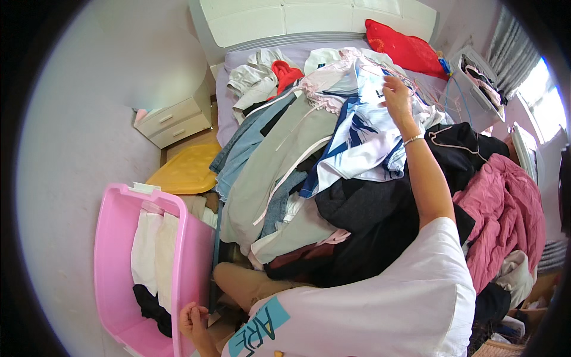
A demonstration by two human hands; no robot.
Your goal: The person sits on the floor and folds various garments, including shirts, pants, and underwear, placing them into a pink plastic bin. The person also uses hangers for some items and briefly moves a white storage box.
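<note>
My right hand (397, 96) is over a white and blue patterned garment (359, 129) on the heaped bed, its fingers bent; whether they pinch the fabric cannot be told. Beneath and beside that garment lie grey-green trousers with a pale stripe (267, 165), light blue denim (254, 138), a pink ruffled piece (328, 85) and dark clothes (366, 205). My left hand (193, 317), loosely curled with nothing visible in it, is beside the near side of a pink plastic bin (179, 250). Inside the bin are white cloth (146, 250), cream cloth (167, 259) and a black piece (154, 308).
A yellow lid (187, 169) lies between the bin and a white bedside cabinet (174, 122). A red pillow (403, 48) rests near the headboard (285, 20). Hangers (450, 145) and a pink quilted piece (504, 218) are at right, below an open clothes container (479, 85).
</note>
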